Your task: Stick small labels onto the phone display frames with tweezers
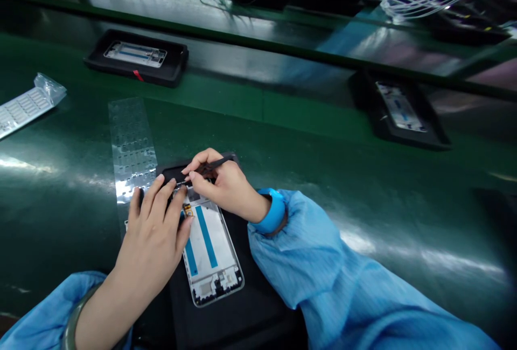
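Observation:
A white phone frame (212, 256) with two blue strips lies in a black tray (242, 307) in front of me. My left hand (155, 237) rests flat on the frame's left side, fingers stretched toward its top end. My right hand (220, 183) pinches black tweezers (210, 166), their tip down at the frame's top edge beside my left fingertips. Both arms wear blue sleeves; a blue band sits on the right wrist.
A clear sheet of small parts (131, 148) lies left of the tray. Another parts strip in plastic (26, 105) is at far left. Two more black trays with frames (137, 56) (399, 110) sit on the green belt behind. Cables lie at the back.

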`<state>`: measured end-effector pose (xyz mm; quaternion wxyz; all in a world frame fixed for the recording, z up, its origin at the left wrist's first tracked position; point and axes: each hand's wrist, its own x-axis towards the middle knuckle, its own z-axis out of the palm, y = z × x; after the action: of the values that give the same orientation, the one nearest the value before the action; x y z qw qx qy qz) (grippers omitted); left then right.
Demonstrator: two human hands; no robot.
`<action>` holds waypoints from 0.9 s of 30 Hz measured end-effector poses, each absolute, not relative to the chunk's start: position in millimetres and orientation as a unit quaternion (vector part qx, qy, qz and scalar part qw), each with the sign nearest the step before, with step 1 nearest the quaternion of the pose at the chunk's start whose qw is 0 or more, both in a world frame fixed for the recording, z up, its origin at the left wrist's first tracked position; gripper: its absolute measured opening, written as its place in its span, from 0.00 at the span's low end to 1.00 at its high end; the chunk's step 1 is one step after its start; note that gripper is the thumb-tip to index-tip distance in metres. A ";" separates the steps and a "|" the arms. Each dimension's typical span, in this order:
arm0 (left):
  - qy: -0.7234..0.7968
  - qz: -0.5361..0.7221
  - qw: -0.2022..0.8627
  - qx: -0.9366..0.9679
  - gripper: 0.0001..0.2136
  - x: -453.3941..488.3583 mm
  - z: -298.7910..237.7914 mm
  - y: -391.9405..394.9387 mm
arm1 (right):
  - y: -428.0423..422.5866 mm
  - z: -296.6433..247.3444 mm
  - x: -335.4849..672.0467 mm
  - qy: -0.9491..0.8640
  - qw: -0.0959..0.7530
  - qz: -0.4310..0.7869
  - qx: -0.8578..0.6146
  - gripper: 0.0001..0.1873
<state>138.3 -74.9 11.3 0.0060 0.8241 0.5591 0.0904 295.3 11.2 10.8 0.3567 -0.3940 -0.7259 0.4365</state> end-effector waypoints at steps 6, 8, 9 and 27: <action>0.557 0.091 0.007 0.825 0.19 138.8 11.9 -74.8 | 11.9 9.8 295.3 -0.734 0.357 0.432 -0.384 0.04; 0.556 0.094 0.006 0.826 0.19 138.5 11.7 -74.7 | 11.5 9.7 295.3 -0.740 0.356 0.423 -0.384 0.04; 0.556 0.094 0.006 0.826 0.19 138.4 11.7 -74.7 | 11.2 9.7 295.3 -0.743 0.355 0.418 -0.385 0.04; 0.554 0.092 0.005 0.828 0.20 136.2 10.5 -75.0 | 7.4 8.3 293.8 -0.785 0.359 0.358 -0.356 0.05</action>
<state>136.2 -75.0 10.5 0.0048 0.8276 0.5537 0.0924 293.8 7.4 8.3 0.3585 -0.3563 -0.7851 0.3579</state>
